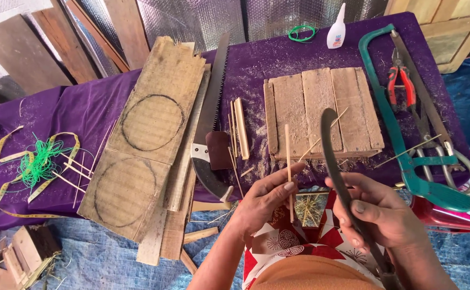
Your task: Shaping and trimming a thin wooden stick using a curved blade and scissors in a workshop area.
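At lower centre of the frame, a thin pale bamboo stick (288,172) is pinched upright, long axis vertical, by the left hand (264,200), while a dark curved metal blade (334,166), tip upward, is gripped by the right hand (380,215).

a deep purple cloth (84,107) covers the table, dusted pale with sawdust. two black drawn circles mark the tan wooden boards (143,139). the hacksaw frame (401,139) is teal, the pliers' handles (400,80) red, the tangled string (39,161) bright green (beside a yellow tape). the thin stick (288,161) is pale, the curved blade (334,166) dark grey.
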